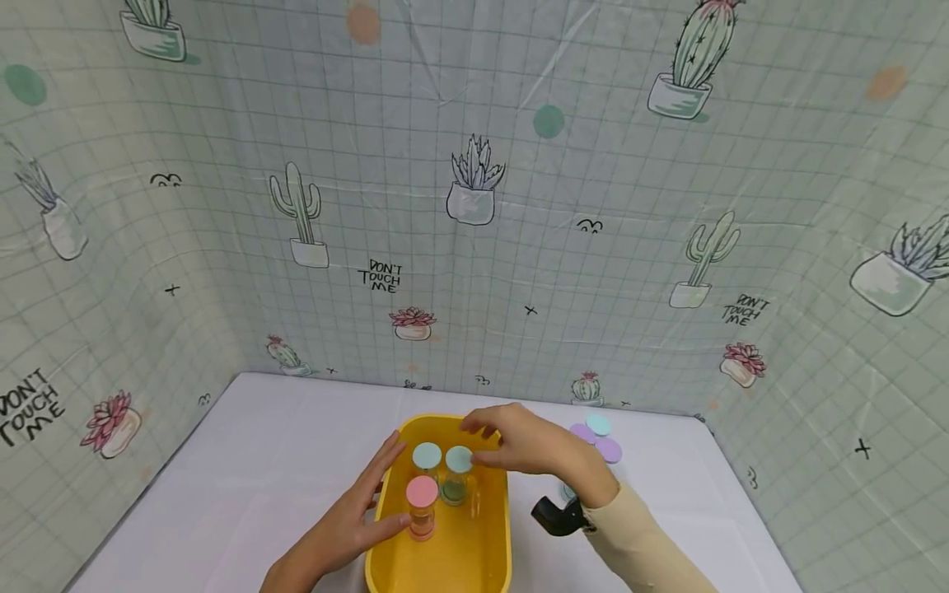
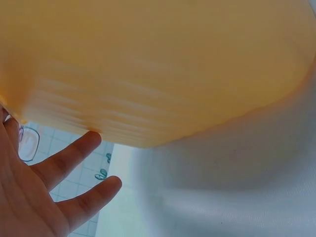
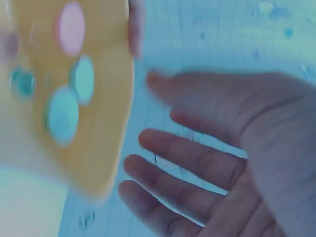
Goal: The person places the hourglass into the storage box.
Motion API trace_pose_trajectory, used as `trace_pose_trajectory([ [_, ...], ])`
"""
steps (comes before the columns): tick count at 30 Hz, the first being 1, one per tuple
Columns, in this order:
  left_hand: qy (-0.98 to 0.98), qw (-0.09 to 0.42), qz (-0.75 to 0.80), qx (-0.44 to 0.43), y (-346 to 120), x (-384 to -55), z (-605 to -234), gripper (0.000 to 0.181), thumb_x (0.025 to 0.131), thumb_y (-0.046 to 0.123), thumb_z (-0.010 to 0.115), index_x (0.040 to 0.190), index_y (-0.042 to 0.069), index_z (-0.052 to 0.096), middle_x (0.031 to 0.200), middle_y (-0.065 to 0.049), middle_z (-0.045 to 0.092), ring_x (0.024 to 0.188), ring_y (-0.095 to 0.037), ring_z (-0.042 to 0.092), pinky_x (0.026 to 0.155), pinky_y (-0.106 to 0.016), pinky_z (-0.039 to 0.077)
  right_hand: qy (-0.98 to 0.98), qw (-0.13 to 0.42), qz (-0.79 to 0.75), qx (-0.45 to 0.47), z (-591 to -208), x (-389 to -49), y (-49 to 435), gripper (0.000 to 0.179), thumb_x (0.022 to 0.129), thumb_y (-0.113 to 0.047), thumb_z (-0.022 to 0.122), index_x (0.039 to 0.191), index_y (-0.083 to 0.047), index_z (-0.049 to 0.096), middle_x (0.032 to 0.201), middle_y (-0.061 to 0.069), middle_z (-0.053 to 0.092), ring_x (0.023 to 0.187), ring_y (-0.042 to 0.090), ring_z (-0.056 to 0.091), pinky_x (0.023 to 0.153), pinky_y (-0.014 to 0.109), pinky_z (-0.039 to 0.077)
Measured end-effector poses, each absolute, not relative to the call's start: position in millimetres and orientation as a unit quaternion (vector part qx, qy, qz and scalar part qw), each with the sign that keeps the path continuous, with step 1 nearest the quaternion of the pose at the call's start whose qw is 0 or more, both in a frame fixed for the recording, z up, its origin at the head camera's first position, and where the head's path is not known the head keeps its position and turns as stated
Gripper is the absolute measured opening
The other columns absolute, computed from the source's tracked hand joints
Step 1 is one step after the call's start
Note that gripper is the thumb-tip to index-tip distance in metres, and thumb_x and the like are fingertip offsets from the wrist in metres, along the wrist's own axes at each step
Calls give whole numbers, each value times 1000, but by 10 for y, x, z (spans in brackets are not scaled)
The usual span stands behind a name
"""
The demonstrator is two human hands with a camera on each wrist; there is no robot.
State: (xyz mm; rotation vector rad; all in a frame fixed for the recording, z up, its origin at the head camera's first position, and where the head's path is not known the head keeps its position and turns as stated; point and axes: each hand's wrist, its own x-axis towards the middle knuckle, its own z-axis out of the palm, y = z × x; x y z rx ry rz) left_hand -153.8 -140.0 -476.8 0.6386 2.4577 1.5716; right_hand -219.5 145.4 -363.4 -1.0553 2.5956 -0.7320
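A yellow bin (image 1: pixel 445 568) sits on the white table with three small sand timers inside, clear-bodied with round coloured ends. One has a pink end (image 1: pixel 423 492); the other two, a left timer (image 1: pixel 427 455) and a right timer (image 1: pixel 459 459), are topped in pale teal. My left hand (image 1: pixel 344 515) lies along the bin's left side, thumb reaching over the rim near the pink timer. In the left wrist view, its straight fingers (image 2: pixel 74 155) are at the outer wall. Over the bin's far right rim is my right hand (image 1: pixel 519 441), fingers loosely bent and holding nothing, close to the right teal timer.
Right of the bin, beyond my right forearm, stand several more round-ended pieces, a purple one (image 1: pixel 608 450) and a pale blue one (image 1: pixel 597 424) among them. A black strap piece (image 1: pixel 559 517) juts from my right wrist. A cactus-print cloth (image 1: pixel 474 272) encloses the table's back and sides.
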Motion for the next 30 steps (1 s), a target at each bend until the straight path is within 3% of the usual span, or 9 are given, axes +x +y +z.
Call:
trace_pose_trajectory([
  [5, 824, 71, 520, 214, -1395, -1545, -4780, 83, 99, 31, 67, 166, 24, 18, 175, -6, 3, 151, -48, 29, 103, -72, 43, 912, 88, -259, -305, -3619, -2236, 1924, 44, 95, -31, 75, 132, -8, 67, 133, 10, 69, 123, 33, 62, 99, 52, 55],
  [13, 826, 70, 521, 204, -1372, -1552, -4792, 83, 98, 32, 67, 166, 23, 20, 175, -6, 5, 150, -46, 32, 103, -69, 45, 935, 29, -244, -255, -3837, -2391, 2583, 62, 92, -37, 76, 142, -5, 58, 144, 14, 61, 135, 40, 55, 106, 60, 48],
  [21, 823, 73, 529, 193, -1348, -1541, -4789, 82, 99, 32, 66, 166, 23, 20, 175, -5, 4, 149, -46, 33, 102, -68, 46, 942, 48, -264, -202, -4033, -2570, 3044, 84, 87, -42, 80, 153, -4, 46, 156, 24, 47, 143, 51, 41, 110, 69, 38],
  [30, 820, 68, 527, 212, -1357, -1550, -4773, 81, 100, 29, 66, 166, 21, 20, 175, -6, 3, 150, -47, 30, 102, -68, 46, 947, 47, -276, -160, -4216, -2759, 3382, 82, 87, -35, 81, 152, -1, 44, 153, 30, 47, 133, 59, 48, 98, 68, 49],
])
